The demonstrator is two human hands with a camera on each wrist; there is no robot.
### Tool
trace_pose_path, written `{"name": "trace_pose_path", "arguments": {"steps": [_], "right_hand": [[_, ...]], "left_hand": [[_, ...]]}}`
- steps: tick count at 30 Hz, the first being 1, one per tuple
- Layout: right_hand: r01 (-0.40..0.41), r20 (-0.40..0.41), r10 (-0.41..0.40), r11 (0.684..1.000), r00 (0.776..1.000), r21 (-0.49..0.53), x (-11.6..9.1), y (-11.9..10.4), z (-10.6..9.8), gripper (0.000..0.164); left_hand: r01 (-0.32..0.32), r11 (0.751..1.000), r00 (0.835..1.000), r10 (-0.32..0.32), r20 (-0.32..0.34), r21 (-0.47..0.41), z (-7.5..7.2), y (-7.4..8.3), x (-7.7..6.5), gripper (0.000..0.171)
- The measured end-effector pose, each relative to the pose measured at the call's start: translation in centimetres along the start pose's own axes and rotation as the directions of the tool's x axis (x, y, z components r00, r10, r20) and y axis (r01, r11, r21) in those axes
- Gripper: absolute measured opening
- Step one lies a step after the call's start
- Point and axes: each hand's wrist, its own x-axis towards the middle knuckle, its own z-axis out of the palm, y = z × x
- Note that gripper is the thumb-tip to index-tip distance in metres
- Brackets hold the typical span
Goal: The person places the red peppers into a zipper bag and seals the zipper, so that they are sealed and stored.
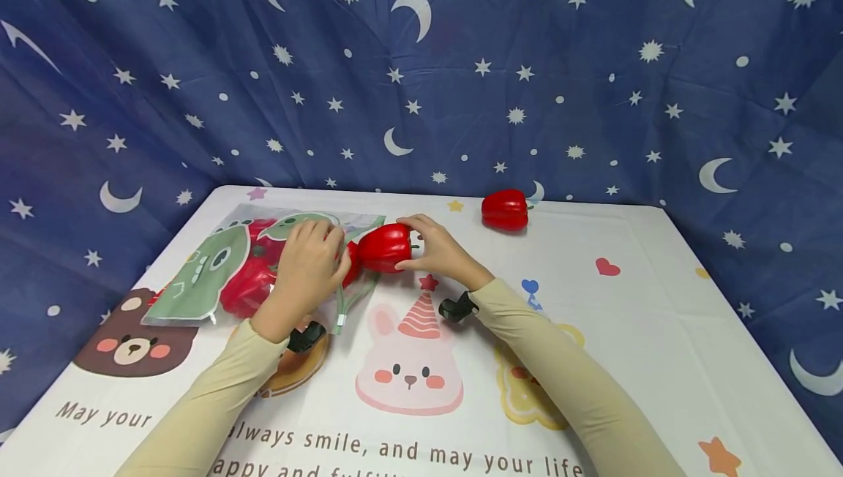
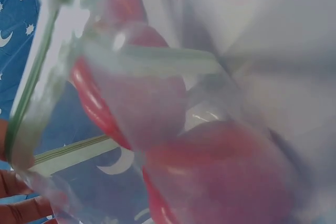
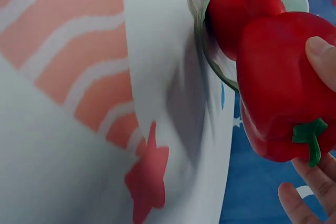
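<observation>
A clear zip bag (image 1: 184, 294) with a green dinosaur print lies at the left of the table, with red bell peppers (image 1: 246, 288) inside it. My left hand (image 1: 308, 263) holds the bag near its mouth; its fingertips show at the bag's edge (image 2: 20, 124) in the left wrist view. With thumb and fingers, my right hand (image 1: 444, 250) grips a red bell pepper (image 3: 286, 82), green stem facing the hand, right at the bag's mouth. Behind that one, another red pepper (image 3: 231, 19) sits just within the opening.
One more red bell pepper (image 1: 505, 210) lies near the table's back edge, right of centre. A white cloth (image 1: 632, 360) with printed cartoon animals and lettering covers the table. Behind it hangs a blue curtain (image 1: 461, 67) with moons and stars.
</observation>
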Motion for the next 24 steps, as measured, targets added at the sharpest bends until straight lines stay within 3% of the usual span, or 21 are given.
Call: {"name": "trace_pose_path", "arguments": {"steps": [24], "right_hand": [[0.056,0.036,-0.058,0.995,0.998,0.078,0.5,-2.4,2.5,0.066]], "left_hand": [[0.043,0.999,0.999,-0.044,0.021,0.025,-0.1,0.3,0.0,0.017]]}}
